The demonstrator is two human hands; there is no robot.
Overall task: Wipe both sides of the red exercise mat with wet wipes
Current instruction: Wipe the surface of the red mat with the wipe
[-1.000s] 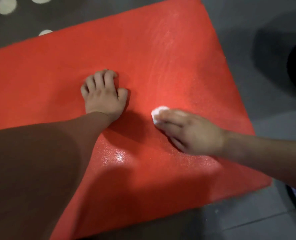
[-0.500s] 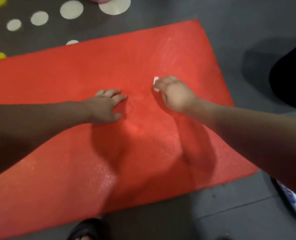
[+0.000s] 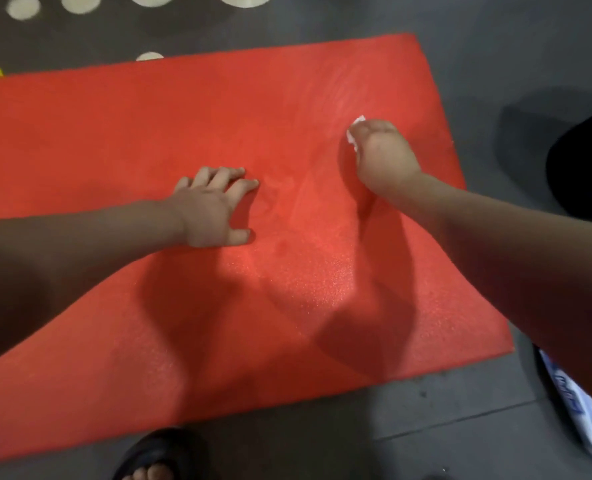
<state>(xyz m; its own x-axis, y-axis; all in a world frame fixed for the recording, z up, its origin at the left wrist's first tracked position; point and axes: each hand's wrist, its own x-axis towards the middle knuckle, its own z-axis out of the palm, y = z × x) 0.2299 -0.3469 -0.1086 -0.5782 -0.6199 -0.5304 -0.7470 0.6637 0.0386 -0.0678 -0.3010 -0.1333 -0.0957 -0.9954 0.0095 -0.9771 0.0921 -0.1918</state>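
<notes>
The red exercise mat lies flat on the grey floor and fills most of the view. My left hand rests palm down near the mat's middle, fingers spread, holding nothing. My right hand presses on the mat's right part, closed around a white wet wipe. Only a small white edge of the wipe shows past the fingers. A paler, streaked patch of mat runs above the right hand.
A dark rug with pale dots lies beyond the mat's far edge. A foot in a black sandal stands at the mat's near edge. A blue-and-white packet lies at the lower right, a black object at the right.
My right hand with the wipe has slid away from me and then to the right across the mat. My left hand has turned and stays pressed on the mat. The camera view has shifted.
</notes>
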